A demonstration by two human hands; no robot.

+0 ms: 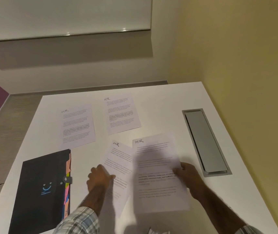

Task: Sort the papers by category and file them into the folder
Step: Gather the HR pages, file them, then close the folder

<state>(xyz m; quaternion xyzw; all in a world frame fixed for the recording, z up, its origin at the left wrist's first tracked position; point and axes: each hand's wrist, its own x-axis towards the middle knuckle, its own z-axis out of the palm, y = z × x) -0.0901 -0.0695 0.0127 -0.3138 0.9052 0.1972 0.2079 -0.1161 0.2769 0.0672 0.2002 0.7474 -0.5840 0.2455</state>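
Head view: blurred HR sheet (158, 174) sits at 5 o'clock on the table (168, 102), long axis 12-to-6, with the right hand (188, 176) pinching its 3 o'clock edge, thumb on top. Second HR sheet (119, 159) lies at its 9 o'clock, overlapped by it, with the left hand (98, 177) on it, fingers bent; pinch or press, cannot tell. Folder (40, 191) lies closed at 8 o'clock, nearer the left hand, so the sheets likely go that way.

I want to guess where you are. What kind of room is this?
Probably an office or meeting room: a white table with a built-in cable hatch, papers marked HR, and a black folder.
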